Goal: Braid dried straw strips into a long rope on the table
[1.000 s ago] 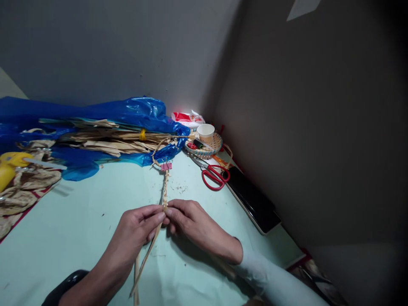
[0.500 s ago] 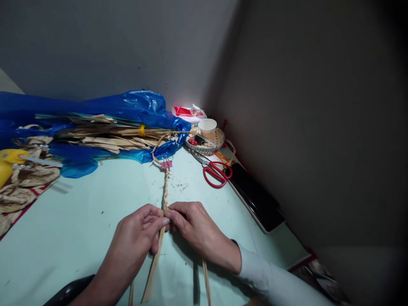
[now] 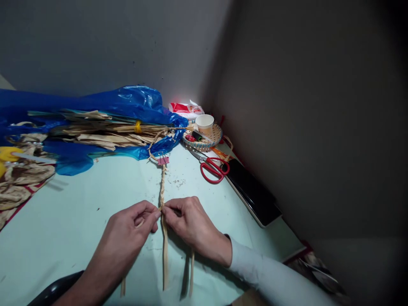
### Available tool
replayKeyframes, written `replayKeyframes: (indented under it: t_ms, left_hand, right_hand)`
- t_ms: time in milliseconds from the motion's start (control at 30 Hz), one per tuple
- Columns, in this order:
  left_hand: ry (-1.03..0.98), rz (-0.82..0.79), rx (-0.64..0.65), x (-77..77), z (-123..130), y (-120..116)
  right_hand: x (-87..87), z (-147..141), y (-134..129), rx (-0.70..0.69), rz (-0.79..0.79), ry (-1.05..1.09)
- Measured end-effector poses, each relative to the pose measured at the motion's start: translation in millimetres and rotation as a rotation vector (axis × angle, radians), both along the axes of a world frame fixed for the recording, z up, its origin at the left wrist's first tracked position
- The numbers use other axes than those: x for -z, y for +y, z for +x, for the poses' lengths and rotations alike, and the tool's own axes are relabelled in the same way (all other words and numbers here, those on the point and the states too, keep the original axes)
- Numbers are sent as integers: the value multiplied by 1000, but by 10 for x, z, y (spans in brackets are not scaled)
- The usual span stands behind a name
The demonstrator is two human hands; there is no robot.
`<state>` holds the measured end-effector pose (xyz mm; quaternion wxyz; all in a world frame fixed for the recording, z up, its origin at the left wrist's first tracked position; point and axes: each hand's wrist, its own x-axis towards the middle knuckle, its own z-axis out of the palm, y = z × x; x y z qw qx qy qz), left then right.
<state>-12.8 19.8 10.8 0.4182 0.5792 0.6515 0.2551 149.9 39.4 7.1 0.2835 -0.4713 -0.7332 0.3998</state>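
A thin braid [image 3: 162, 185] of pale straw runs toward me from a pink binder clip [image 3: 163, 160]. At its lower end my left hand [image 3: 130, 231] pinches one strand, which passes through its fingers and shows again below the wrist. My right hand [image 3: 194, 227] pinches the braid's end from the right, thumb and forefinger together. Between the hands a flat straw strand [image 3: 165, 259] hangs down over the table. Another strand [image 3: 191, 274] comes out below my right hand. The fingertips of both hands nearly touch.
Behind lies a blue plastic bag [image 3: 137, 100] with bundled straw [image 3: 111, 131]. Red-handled scissors [image 3: 214, 171], a woven basket [image 3: 216, 138] with a paper cup [image 3: 204, 123], and a black tablet [image 3: 251, 193] are at the right. A yellow glue gun [image 3: 8, 155] is at the left edge.
My left hand has moved slightly left, drawing a strand out sideways. The middle strand now hangs straight down instead of slanting left under my left fingers. The whole view has shifted slightly.
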Motion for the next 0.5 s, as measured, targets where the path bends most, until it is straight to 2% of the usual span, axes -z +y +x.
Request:
replayKeyframes:
  t_ms: [133,200,400,500]
  left_hand:
    - [-41,17,-54,-52,84,-94]
    - [21,100,-30,-57,121,-163]
    - [339,816,175,87,194,-265]
    - [378,981,309,124,206,-286]
  right_hand:
    - [-44,-12,-21,3,-23,20]
    - [-38,0,-18,-31,-75,111]
    - [23,37,1,-81,-413,491]
    - [0,29,-3,-77,-545,612]
